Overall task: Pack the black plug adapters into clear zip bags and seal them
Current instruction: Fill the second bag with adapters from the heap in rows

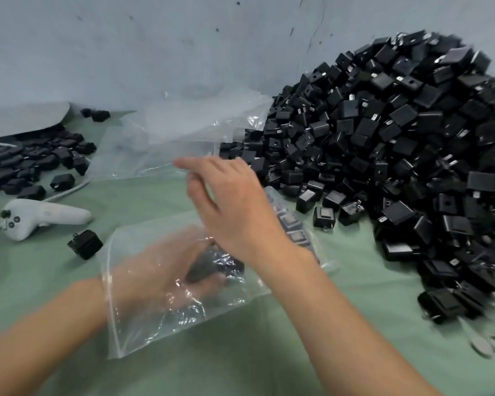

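Note:
A clear zip bag (143,318) lies on the green table cover in front of me. My left hand (157,272) is inside it up to the wrist, and its fingers curl round black plug adapters (212,267) seen through the plastic. More adapters (293,227) lie in a row under plastic just right of my right wrist, seemingly in the same bag. My right hand (232,201) hovers above the bag, blurred, with its fingers stretched up and left toward a heap of empty clear bags (183,130). A large pile of loose black adapters (397,144) fills the right side.
A white hand controller (46,215) with a cable lies at the left, with a single adapter (85,244) near it. A flatter spread of adapters (26,164) lies at the far left under a white sheet (23,118). A grey wall closes the back.

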A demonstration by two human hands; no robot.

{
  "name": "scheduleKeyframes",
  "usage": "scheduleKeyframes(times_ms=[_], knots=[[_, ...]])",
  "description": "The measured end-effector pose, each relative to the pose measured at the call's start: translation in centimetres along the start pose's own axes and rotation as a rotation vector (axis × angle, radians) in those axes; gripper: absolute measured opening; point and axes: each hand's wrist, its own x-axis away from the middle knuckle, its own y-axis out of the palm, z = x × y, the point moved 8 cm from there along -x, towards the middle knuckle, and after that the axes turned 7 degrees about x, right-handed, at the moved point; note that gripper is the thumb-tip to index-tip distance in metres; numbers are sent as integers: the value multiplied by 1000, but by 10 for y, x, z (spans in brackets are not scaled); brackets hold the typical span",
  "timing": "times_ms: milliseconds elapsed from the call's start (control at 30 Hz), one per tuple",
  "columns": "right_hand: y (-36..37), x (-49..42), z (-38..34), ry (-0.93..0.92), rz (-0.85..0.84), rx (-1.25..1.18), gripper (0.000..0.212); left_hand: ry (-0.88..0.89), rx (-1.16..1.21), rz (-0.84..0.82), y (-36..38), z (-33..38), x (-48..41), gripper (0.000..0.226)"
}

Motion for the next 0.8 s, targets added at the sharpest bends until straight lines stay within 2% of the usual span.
scheduleKeyframes(times_ms=[67,133,200,267,333,400,500,633,800], knots=[[-35,1,53,238,148,-106,35,77,158,-14,2,4,-7,42],[-52,13,94,435,216,-154,34,112,163,-32,9,4,-12,45],[-55,25,119,545,235,-154,33,108,122,-74,17,2,-16,53],[-54,32,135,588,224,-172,32,41,256,-112,20,5,-22,49],[-51,36,144,606,183,-177,30,-38,386,-67,21,5,-30,48],[-47,38,146,595,125,-157,30,-91,420,-65,23,6,-35,47],[-36,40,140,498,37,-67,34,-73,540,-100,21,13,-29,41],[-21,40,139,369,-75,47,38,-2,520,-93,16,20,-24,42],[-12,45,145,330,-94,148,44,71,520,-108,23,34,-40,34]])
